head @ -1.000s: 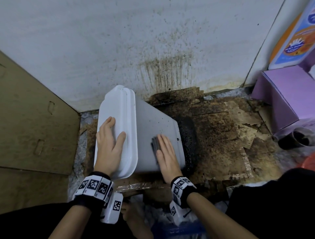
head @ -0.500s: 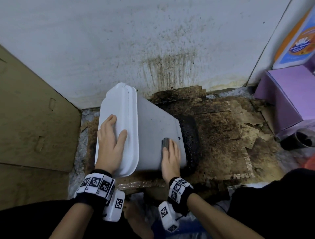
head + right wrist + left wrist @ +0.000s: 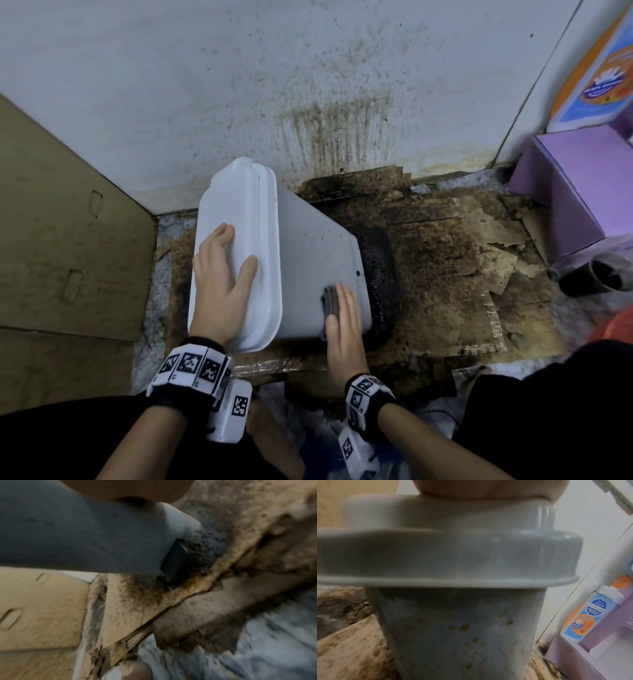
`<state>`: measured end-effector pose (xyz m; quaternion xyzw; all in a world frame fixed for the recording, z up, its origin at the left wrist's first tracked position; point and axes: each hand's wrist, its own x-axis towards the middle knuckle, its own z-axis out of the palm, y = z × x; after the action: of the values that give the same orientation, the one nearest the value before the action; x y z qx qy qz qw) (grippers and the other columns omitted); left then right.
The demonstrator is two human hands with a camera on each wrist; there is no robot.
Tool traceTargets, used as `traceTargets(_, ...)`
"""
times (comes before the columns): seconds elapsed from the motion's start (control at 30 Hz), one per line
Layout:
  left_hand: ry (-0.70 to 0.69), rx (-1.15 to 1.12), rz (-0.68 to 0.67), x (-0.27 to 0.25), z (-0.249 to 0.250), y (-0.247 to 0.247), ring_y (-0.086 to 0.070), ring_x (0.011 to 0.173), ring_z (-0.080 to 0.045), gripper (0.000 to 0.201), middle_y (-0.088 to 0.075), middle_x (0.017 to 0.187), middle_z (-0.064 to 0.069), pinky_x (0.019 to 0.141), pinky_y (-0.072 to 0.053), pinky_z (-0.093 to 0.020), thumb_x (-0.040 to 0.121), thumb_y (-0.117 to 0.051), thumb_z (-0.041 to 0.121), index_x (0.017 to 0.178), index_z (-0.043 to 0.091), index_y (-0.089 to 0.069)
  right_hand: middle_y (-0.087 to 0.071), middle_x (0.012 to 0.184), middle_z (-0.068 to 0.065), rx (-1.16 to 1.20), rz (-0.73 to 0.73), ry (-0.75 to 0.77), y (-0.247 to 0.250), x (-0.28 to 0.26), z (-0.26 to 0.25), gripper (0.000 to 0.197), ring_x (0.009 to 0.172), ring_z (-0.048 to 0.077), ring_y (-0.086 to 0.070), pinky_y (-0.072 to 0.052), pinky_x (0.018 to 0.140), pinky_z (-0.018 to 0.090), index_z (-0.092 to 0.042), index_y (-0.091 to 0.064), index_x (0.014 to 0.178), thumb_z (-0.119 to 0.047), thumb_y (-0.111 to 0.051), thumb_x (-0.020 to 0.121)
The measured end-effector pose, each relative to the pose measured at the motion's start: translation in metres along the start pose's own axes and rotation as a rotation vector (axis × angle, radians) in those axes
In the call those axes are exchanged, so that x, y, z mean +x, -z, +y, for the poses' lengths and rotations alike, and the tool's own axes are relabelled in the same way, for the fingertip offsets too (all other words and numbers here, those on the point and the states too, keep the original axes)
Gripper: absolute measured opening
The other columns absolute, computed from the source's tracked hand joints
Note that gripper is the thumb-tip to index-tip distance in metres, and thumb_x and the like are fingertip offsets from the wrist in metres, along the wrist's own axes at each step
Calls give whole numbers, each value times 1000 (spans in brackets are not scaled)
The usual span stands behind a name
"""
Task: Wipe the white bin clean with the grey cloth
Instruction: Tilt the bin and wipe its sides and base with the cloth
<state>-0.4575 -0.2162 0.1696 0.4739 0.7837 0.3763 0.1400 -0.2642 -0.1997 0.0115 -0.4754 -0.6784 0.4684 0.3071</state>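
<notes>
The white bin [image 3: 308, 246] leans tilted, its lid end [image 3: 233, 202] up at the left and its bottom end down at the right. My left hand [image 3: 222, 277] lies flat on the lid with fingers straight. My right hand [image 3: 344, 318] presses the folded grey cloth [image 3: 328, 301] flat against the bin's side, near its near bottom corner. Only a strip of cloth shows beside my fingers. In the left wrist view the bin's wall [image 3: 453, 628] carries several orange-brown spots. The right wrist view shows the bin's underside [image 3: 68, 534] and its black base [image 3: 175, 559].
Soaked, stained cardboard [image 3: 445, 260] covers the floor under the bin. A wall with brown streaks [image 3: 335, 130] stands behind. A brown cardboard panel [image 3: 68, 222] is at the left. A purple box [image 3: 568, 185], a labelled bottle [image 3: 590, 615] and a dark cup [image 3: 596, 277] are at the right.
My right hand has slid the cloth across the bin's side to the right, toward the bottom edge and the near corner. The left hand has stayed on the lid.
</notes>
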Motion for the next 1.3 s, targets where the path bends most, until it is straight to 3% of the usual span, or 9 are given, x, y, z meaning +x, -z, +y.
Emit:
traceTargets(0.1,10,-3,11,0,-2,2,-23,143,-9,60,-33,153,4,116,-16,-25,93,-45,45,147,19,-37,-10,165,-6,56,70,-258,-1,0,25,55,153,14,-3,-1,124,33,-25,-16,156,-43,-18,103)
traceTargets(0.23,6,3,-5,-1,2,1,-21,143,-6,60,-31,155,5,116,-15,-26,94,-45,43,148,19,-35,-9,165,7,70,22,-452,4,21,28,49,153,21,0,7,123,36,-9,-13,156,-22,-20,109)
traceTargets(0.33,4,24,-1,-1,5,-1,-21,142,-8,60,-31,156,5,116,-16,-28,94,-45,43,148,20,-35,-10,166,4,85,16,-532,12,41,33,53,153,24,2,5,123,36,-12,-16,157,-31,-23,108)
traceTargets(0.5,-16,45,3,-1,13,-8,-23,143,-12,67,-31,156,3,117,-17,-31,91,-41,52,149,18,-36,-12,166,5,68,-47,-535,21,65,41,54,153,22,-4,2,123,34,-9,-16,157,-30,-26,108)
traceTargets(0.77,-28,44,2,0,20,-14,-22,145,-12,67,-31,156,3,117,-16,-28,91,-42,52,148,17,-36,-24,163,6,57,-17,-489,27,84,36,54,150,21,-21,-10,122,32,-10,-25,155,-35,-31,107)
traceTargets(1.0,-22,56,-1,0,12,-8,-22,144,-11,65,-31,156,3,115,-12,-21,92,-40,51,148,17,-35,-12,166,0,43,-57,-410,18,86,2,55,152,14,-9,-1,124,30,-15,-16,158,-32,-30,107)
traceTargets(1.1,-23,46,-9,0,12,-9,-22,144,-12,64,-30,156,3,116,-14,-26,93,-39,50,149,18,-34,-4,166,-6,75,-98,-373,12,88,-33,55,153,11,0,3,123,29,-20,-9,158,-33,-25,108)
traceTargets(1.2,-27,45,-4,0,13,-9,-23,145,-13,65,-32,156,1,117,-15,-26,93,-39,49,149,17,-35,0,166,-10,145,-153,-226,9,95,-76,53,152,7,4,3,124,31,-23,-7,158,-33,-21,108)
traceTargets(1.3,-29,49,-13,0,13,-9,-22,146,-13,66,-32,156,0,118,-14,-25,93,-39,50,150,16,-34,2,165,-15,231,-247,-69,11,103,-113,52,150,0,8,5,122,25,-25,-5,158,-31,-21,109)
